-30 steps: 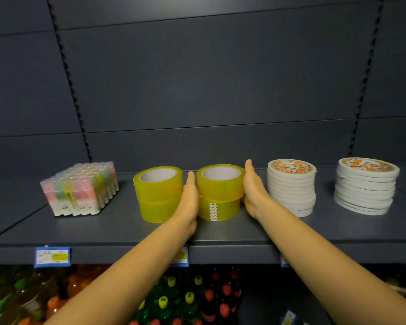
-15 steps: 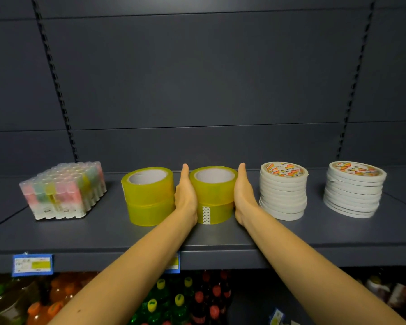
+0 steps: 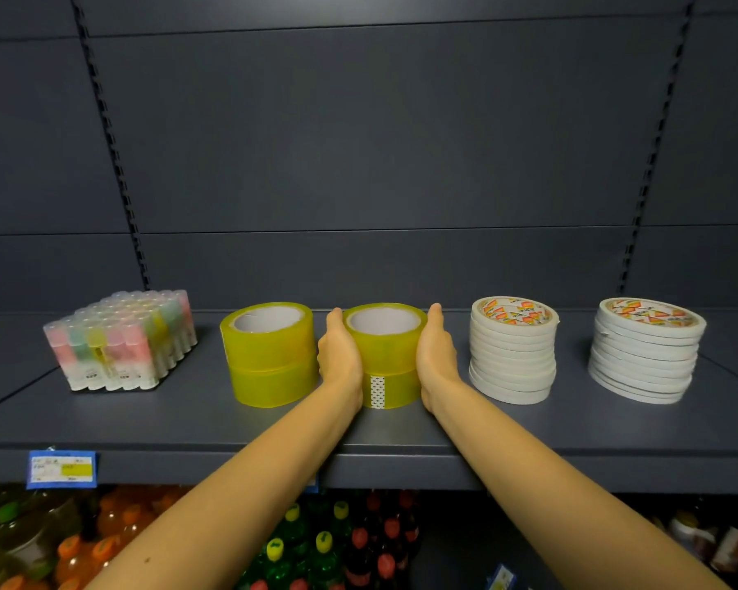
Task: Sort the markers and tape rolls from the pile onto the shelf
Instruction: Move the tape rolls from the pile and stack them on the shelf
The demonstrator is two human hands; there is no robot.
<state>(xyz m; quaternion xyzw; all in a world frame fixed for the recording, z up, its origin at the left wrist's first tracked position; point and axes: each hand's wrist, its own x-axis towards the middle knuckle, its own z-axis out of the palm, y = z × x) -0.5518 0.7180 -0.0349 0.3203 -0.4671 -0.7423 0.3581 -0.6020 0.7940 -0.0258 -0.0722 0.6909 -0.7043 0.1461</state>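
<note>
From the head camera, you are facing the dark shelf (image 3: 401, 432) with both arms reaching in over its front edge. Your left hand (image 3: 339, 355) and right hand (image 3: 437, 355) flank the second yellow tape stack (image 3: 386, 351), two rolls high, which stands near the middle of the shelf. Each palm lies against a side of the stack, fingers straight, held together and pointing toward the back panel. Neither hand pinches or curls tightly round it.

Just beside your left hand stands the first yellow tape stack (image 3: 271, 355), very close to the knuckles. Whether they touch cannot be told. Toward the left end sits the marker pack (image 3: 120, 342), a block of pastel markers standing upright. To the right stand two white tape stacks (image 3: 513, 351) (image 3: 648, 351), apart from each other and from your right hand. A price label (image 3: 60, 469) hangs on the front lip of the shelf, and drink bottles (image 3: 324, 542) fill the level below. The pile itself is out of view.

The step in hand looks like squaring up this yellow stack in line with its neighbours, and the sorting seems far along.

For the next move, ease both palms off sideways together so the top roll does not slide, and mind the neighbouring stack at your left. Then check the pile for anything left.
</note>
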